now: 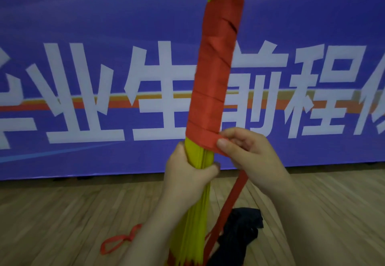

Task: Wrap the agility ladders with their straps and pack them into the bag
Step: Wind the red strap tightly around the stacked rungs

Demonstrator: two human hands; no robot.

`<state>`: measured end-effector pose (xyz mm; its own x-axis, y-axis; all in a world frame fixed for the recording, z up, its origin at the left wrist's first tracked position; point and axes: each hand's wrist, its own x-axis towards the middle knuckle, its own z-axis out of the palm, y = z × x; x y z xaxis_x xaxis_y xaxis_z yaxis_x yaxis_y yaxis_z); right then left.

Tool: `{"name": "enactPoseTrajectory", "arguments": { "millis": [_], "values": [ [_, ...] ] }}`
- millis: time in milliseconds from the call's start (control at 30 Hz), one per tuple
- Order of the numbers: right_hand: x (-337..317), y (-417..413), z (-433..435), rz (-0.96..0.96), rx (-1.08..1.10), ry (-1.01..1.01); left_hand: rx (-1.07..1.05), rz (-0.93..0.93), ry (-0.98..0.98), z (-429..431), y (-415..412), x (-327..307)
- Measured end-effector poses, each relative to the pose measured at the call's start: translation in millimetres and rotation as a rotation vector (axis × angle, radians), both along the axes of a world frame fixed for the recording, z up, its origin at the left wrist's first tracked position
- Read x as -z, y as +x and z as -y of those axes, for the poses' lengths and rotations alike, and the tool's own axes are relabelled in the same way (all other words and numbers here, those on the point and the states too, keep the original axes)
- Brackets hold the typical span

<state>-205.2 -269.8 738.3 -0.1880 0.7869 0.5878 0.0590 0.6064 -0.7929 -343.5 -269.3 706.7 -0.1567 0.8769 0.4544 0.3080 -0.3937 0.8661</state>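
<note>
Black bag (243, 230) lies crumpled on the wooden floor (62, 213); I cannot see inside it. Yellow ladder bundle (200, 155) stands upright above it, its upper part wound in red strap (216, 67). Left hand (187, 172) grips the bare yellow section. Right hand (248, 153) pinches the strap's free run. Blue banner (83, 26) behind.

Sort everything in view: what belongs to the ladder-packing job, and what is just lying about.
Job: bundled yellow ladder rungs; red strap wound round them; crumpled black fabric bag; loose red strap loop on floor.
Just there: blue banner with white characters; wooden plank floor.
</note>
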Motion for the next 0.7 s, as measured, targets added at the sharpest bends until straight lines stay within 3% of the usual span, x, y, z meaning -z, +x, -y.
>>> {"name": "enactPoseTrajectory", "arguments": {
  "millis": [233, 367, 433, 500, 567, 600, 700],
  "values": [
    [4.0, 0.4, -9.8, -0.115, -0.085, -0.088, 0.307, 0.18, -0.072, 5.3, -10.7, -5.8],
    [5.8, -1.9, -14.4, -0.091, -0.395, -0.203, 0.871, 0.412, -0.257, 10.7, -17.5, 0.5],
    [0.7, -3.7, -9.9, -0.084, -0.395, -0.187, 0.99, 0.415, -0.363, 17.6, -22.3, -7.1],
    [-6.1, -5.9, -3.4, -0.079, -0.196, -0.096, 0.785, 0.218, -0.381, 18.4, -26.9, -15.7],
    [-7.7, -10.2, -4.6, -0.035, 0.164, 0.003, 0.406, -0.142, -0.247, 14.9, -22.5, -18.0],
    [-6.1, -11.9, -8.6, -0.013, 0.305, 0.023, 0.255, -0.233, -0.167, 13.3, -15.9, -15.5],
    [-5.4, -17.3, -3.2, 0.041, 0.297, 0.031, 0.062, -0.114, -0.084, 8.3, -1.0, -5.4]
  ]
}}
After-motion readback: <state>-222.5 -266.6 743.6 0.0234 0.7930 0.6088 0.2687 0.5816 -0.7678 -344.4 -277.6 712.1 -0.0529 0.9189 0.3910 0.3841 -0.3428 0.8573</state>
